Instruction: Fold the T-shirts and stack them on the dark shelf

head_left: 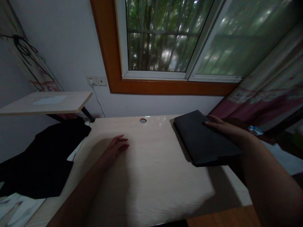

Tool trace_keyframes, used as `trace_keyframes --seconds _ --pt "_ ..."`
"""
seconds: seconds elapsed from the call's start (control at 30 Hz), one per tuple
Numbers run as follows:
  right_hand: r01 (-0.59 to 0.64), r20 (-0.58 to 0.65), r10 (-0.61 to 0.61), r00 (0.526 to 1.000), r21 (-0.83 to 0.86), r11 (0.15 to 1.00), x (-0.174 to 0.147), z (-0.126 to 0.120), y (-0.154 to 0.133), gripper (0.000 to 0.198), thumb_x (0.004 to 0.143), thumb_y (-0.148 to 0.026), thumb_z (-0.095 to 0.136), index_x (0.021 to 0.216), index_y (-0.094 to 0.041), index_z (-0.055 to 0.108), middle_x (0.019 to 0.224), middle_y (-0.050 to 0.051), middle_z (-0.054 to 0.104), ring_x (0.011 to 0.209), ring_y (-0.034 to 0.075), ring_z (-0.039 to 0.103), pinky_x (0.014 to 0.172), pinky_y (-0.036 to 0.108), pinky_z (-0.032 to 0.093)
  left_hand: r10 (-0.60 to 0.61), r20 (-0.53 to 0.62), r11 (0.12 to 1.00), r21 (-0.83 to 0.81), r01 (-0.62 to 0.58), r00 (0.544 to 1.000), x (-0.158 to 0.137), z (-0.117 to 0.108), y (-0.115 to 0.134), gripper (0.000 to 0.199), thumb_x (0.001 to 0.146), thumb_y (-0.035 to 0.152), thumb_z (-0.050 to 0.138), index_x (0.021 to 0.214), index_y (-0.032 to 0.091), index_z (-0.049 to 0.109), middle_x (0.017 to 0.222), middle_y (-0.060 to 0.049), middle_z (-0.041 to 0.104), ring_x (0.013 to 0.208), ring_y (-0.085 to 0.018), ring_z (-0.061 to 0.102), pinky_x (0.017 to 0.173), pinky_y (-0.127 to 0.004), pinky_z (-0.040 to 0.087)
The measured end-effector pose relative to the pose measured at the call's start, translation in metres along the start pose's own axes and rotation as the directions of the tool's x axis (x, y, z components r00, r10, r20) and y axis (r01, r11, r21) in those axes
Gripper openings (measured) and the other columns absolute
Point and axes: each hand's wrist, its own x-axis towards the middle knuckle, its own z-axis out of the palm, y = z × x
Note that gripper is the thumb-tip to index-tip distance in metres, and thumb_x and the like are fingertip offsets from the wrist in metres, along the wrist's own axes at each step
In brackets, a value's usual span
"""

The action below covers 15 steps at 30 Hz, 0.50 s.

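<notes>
At far left, a black cloth (44, 160) lies on the pale wooden desk (151, 186), partly beneath a raised shelf (21, 104) bearing a white sheet (50, 100). Right of it, a cord (97, 100) hangs from the wall socket (91, 80). The left hand (115, 147) is over the desk's left half, fingers loosely curved and slightly spread; whether it touches the surface, I cannot tell. A round hole (143, 120) sits near the back edge. At the desk's right side is a flat black slab (201, 142), its right edge pinched by the right hand (223, 127), near the curtain (267, 75).
</notes>
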Motion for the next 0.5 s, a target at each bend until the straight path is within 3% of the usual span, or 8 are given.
trace_keyframes --seconds 0.07,0.2,0.3,0.5 --pt "-0.076 0.114 0.079 0.990 -0.027 0.997 -0.003 -0.011 0.009 0.094 0.076 -0.056 0.078 0.156 -0.033 0.035 0.148 0.015 0.055 0.106 0.031 0.070 0.079 0.036 0.059 0.007 0.003 1.000 0.006 -0.007 1.000 0.000 0.000 -0.001 0.047 0.080 0.029 0.076 0.124 0.021 0.060 0.122 -0.009 0.068 0.097 -0.019 0.071 0.096 -0.039 0.053" --pt "-0.041 0.219 0.088 0.972 -0.211 0.977 -0.016 -0.031 0.028 0.091 0.070 -0.058 0.082 0.151 -0.038 0.044 0.155 0.008 0.047 0.129 0.035 0.058 0.096 0.040 0.057 -0.004 0.004 1.000 0.013 0.004 1.000 -0.001 0.001 0.000 0.043 0.079 0.029 0.076 0.120 0.020 0.063 0.119 -0.009 0.069 0.095 -0.018 0.070 0.094 -0.038 0.053" --pt "-0.021 0.296 0.096 0.950 -0.247 0.969 -0.024 -0.040 0.045 0.091 0.068 -0.056 0.083 0.149 -0.038 0.047 0.153 0.010 0.050 0.132 0.035 0.056 0.101 0.042 0.055 -0.002 0.021 1.000 0.012 0.002 1.000 -0.001 -0.001 -0.001 0.041 0.081 0.030 0.075 0.119 0.020 0.064 0.121 -0.008 0.068 0.096 -0.018 0.070 0.096 -0.037 0.052" --pt "0.033 0.223 0.012 0.975 -0.198 0.980 -0.023 -0.042 0.074 0.086 0.071 -0.056 0.076 0.149 -0.039 0.043 0.149 0.013 0.053 0.125 0.033 0.061 0.095 0.039 0.057 0.008 0.060 1.000 0.021 -0.010 0.998 0.001 -0.008 -0.007 0.040 0.084 0.031 0.073 0.121 0.021 0.064 0.123 -0.009 0.067 0.100 -0.019 0.069 0.099 -0.039 0.051"
